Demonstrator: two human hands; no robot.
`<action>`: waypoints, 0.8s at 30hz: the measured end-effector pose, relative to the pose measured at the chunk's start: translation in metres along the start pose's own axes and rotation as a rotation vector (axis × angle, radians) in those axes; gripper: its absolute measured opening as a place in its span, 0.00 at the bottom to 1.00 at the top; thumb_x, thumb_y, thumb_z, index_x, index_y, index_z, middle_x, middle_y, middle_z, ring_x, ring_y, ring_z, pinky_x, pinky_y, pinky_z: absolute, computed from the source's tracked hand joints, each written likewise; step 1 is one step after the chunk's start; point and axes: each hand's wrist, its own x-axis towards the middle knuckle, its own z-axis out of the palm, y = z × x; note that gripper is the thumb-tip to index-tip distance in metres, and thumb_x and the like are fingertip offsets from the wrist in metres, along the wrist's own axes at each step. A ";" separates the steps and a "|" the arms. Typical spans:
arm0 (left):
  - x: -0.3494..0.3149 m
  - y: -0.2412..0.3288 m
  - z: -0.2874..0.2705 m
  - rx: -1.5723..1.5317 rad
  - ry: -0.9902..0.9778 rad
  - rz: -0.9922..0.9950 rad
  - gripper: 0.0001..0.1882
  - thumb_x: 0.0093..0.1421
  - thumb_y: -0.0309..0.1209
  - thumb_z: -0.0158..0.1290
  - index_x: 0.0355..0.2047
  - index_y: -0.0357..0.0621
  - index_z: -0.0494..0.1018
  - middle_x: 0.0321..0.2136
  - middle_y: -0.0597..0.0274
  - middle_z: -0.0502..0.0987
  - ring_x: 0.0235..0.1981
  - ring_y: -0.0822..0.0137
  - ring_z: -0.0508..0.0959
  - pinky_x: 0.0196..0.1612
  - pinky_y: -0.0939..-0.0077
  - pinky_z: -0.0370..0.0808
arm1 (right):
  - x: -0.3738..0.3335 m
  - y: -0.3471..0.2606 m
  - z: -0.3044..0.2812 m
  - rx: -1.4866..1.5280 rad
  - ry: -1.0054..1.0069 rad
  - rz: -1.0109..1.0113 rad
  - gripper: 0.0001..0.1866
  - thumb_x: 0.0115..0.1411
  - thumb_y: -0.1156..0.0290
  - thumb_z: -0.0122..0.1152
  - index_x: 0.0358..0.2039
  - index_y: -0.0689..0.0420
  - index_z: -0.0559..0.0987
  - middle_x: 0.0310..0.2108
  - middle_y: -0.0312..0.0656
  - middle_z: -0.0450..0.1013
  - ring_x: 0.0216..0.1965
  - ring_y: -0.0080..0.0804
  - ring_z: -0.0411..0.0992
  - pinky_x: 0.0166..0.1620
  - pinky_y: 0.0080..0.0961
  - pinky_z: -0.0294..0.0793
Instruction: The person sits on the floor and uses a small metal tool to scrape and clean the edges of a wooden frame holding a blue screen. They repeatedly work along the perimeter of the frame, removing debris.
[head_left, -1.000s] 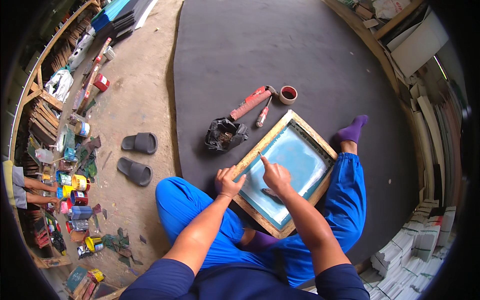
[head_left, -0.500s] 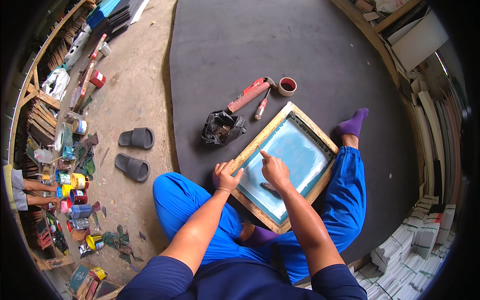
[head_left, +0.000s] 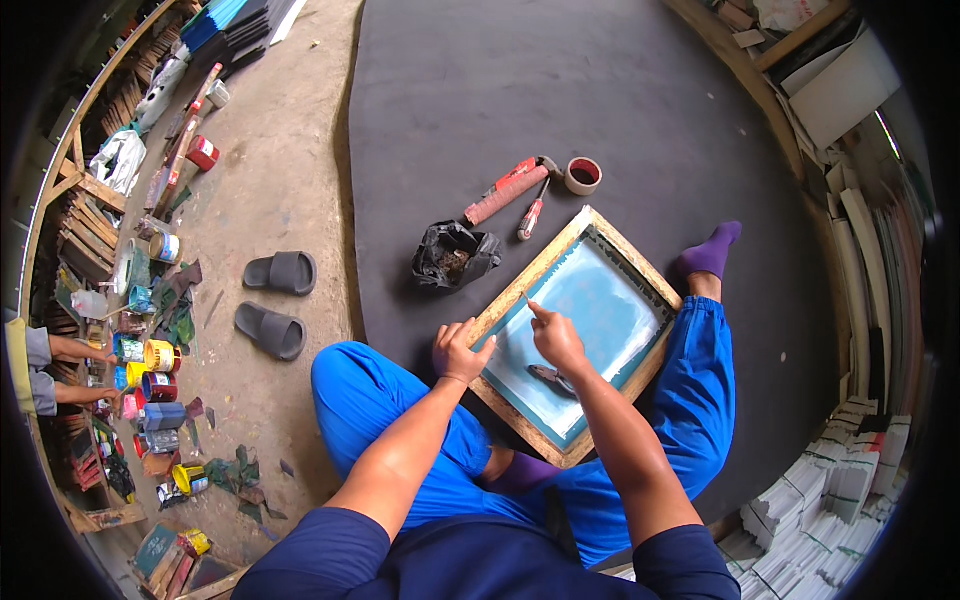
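A wooden screen frame (head_left: 540,270) with blue-and-white mesh (head_left: 610,300) lies slanted in front of my crossed legs. My left hand (head_left: 460,352) grips its left rail, with the thumb stretched toward the mesh. Above the mesh, my right hand (head_left: 558,340) is closed with the index finger pointing forward. A thin pointed piece (head_left: 527,297) sticks out from its fingertips at the inner edge of the left rail; its kind is too small to tell. Under my right wrist shows a dark tool with pliers-like handles (head_left: 552,380); whether it lies on the mesh or touches my hand, I cannot tell.
Beyond the frame lie a black plastic bag (head_left: 455,257), a red utility knife (head_left: 510,185), a screwdriver (head_left: 532,218) and a tape roll (head_left: 583,176). Black slides (head_left: 275,300) sit left of the dark mat. Paint cans (head_left: 163,355) and another person's hands (head_left: 100,395) are far left.
The whole view has shifted slightly, so things sit a little further right. A bit more of the dark tool shows beside my right wrist. Both hands keep nearly the same places on the frame.
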 end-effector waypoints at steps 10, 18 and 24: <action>0.003 0.002 0.004 0.008 -0.009 0.014 0.25 0.48 0.43 0.69 0.42 0.39 0.83 0.35 0.55 0.82 0.37 0.51 0.79 0.44 0.59 0.77 | 0.029 0.067 0.028 0.193 0.043 -0.181 0.25 0.72 0.66 0.52 0.69 0.42 0.70 0.27 0.50 0.77 0.26 0.43 0.76 0.29 0.39 0.73; -0.001 -0.003 0.004 -0.007 0.002 0.001 0.25 0.47 0.43 0.69 0.42 0.39 0.84 0.35 0.55 0.83 0.38 0.50 0.79 0.44 0.59 0.77 | 0.023 0.044 -0.007 1.071 -0.436 0.364 0.24 0.74 0.61 0.52 0.69 0.38 0.70 0.18 0.29 0.60 0.12 0.17 0.52 0.14 0.22 0.50; -0.002 -0.004 0.002 -0.006 -0.013 -0.019 0.25 0.47 0.43 0.70 0.42 0.40 0.84 0.36 0.55 0.83 0.38 0.50 0.79 0.45 0.59 0.77 | 0.017 0.039 -0.001 0.290 -0.172 -0.008 0.24 0.73 0.60 0.53 0.68 0.46 0.71 0.38 0.43 0.77 0.35 0.35 0.73 0.37 0.35 0.70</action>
